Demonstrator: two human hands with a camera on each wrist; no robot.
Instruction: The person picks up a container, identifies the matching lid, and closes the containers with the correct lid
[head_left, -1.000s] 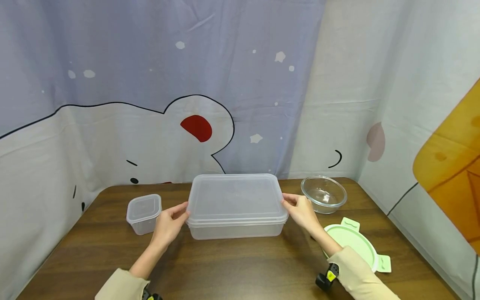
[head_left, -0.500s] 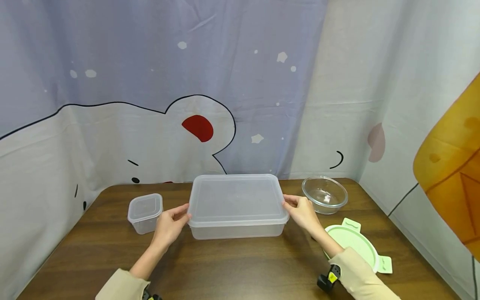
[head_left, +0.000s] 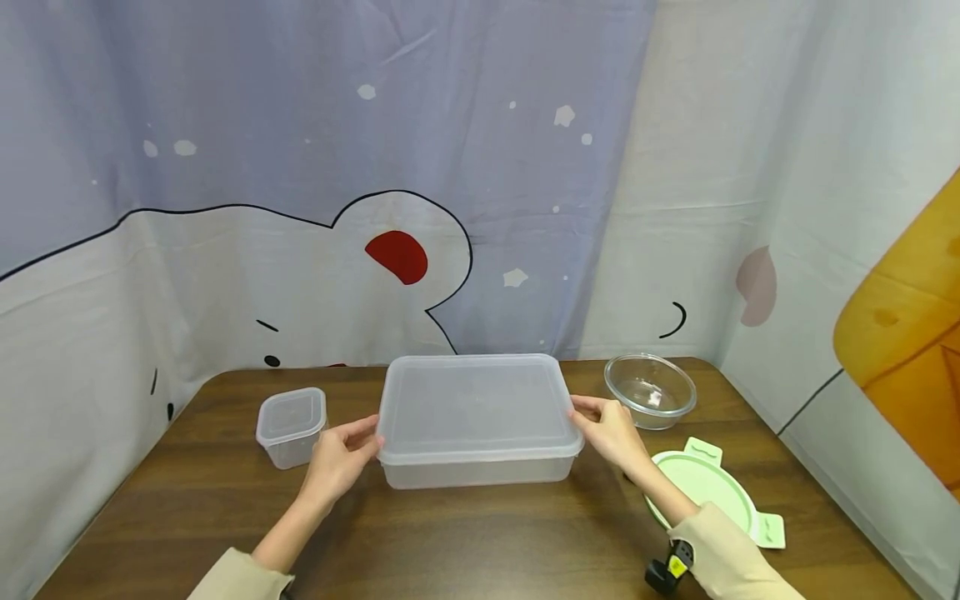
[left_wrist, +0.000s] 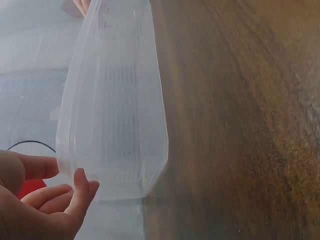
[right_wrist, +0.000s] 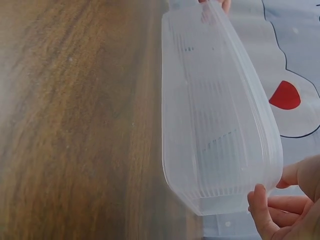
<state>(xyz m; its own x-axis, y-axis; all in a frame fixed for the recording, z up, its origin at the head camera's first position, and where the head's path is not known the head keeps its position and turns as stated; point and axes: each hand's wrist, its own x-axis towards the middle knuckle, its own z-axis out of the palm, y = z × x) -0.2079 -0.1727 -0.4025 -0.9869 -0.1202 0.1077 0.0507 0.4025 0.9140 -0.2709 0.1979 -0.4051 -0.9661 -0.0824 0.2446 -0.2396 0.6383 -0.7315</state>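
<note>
A large translucent plastic food container (head_left: 480, 408), rectangular and with its lid (head_left: 477, 398) on, sits at mid-table in the head view. My left hand (head_left: 340, 462) grips it at its left end, the thumb at the lid's edge and the other fingers around the rim. At the opposite end my right hand (head_left: 611, 433) holds the rim in a matching way. From the left wrist view, the fingertips (left_wrist: 80, 192) lie against the container's ribbed wall, just under the lid's edge. The right wrist view likewise has fingertips (right_wrist: 257, 195) at the rim corner.
Left of the container stands a small lidded plastic box (head_left: 291, 427). A round glass bowl (head_left: 649, 392) is at the back right, and a green round lid with tabs (head_left: 705, 483) lies in front of it, partly behind my right forearm. A printed curtain (head_left: 525, 167) hangs behind the wooden table (head_left: 480, 550).
The large container has shifted slightly toward me, both hands moving with it. Its lid's front edge appears lower in the head view than before. The other containers have stayed put.
</note>
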